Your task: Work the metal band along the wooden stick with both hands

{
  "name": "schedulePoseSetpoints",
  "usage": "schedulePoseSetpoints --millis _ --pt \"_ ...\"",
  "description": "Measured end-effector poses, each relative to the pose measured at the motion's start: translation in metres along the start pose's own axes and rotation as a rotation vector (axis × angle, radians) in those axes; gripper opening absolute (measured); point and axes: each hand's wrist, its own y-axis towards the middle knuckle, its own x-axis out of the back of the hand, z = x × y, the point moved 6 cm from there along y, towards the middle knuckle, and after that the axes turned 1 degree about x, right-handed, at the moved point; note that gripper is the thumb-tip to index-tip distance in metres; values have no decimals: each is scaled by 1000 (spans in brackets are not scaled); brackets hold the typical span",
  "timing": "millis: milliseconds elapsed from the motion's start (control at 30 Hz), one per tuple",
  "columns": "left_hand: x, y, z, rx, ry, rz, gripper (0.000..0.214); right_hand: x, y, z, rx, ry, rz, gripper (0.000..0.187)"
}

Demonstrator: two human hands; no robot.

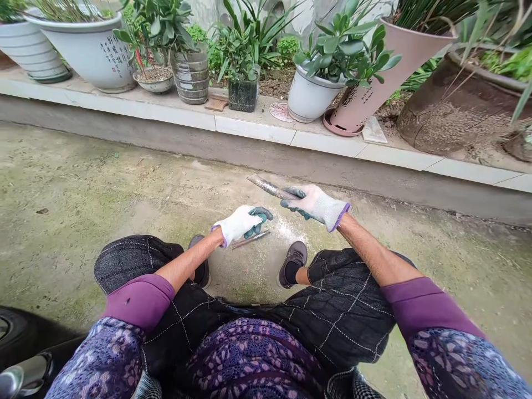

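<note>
Both my hands wear white gloves with green palms. My right hand (316,205) is closed round one end of a dull grey metal blade (269,188) that points up and to the left, held above the ground. My left hand (241,223) hangs lower, fingers curled, just above a thin metal rod (250,239) that lies on the concrete between my two dark shoes. I cannot make out whether the left fingers touch the rod. A pale powdery patch (286,228) marks the ground by the rod.
A raised tiled ledge (249,130) runs across ahead, lined with several potted plants: a white bowl pot (93,52), a dark square pot (243,94), a pink tilted pot (376,77). Mossy concrete lies left and right. A dark vehicle part (22,354) sits at bottom left.
</note>
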Motion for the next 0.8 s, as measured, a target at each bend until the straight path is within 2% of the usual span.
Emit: schedulePoseSetpoints --millis 100,200,300,433,533,633,700,733,800 --pt "3 -10 -23 -60 -36 48 36 7 7 3 33 -101 -64 44" --pt "-2 -20 -39 -106 -63 96 35 11 11 10 107 -207 -101 43" --pt "-9 -17 -33 -65 -60 105 33 13 9 13 93 -176 -113 43" --pt "-4 5 -12 -34 -40 33 32 13 -1 9 1 65 -53 40" --pt "10 18 -6 -61 -39 -16 31 12 -10 10 26 240 58 39" --pt "23 23 -11 -86 5 -51 24 -2 -22 12 83 250 361 43" --pt "28 23 -16 -92 49 -53 20 -15 -29 12 131 111 520 37" --pt "30 22 -19 -90 71 -60 18 -19 -29 11 146 -13 534 31" --pt "29 18 -24 -64 111 -75 16 -23 -21 5 138 -281 456 19"
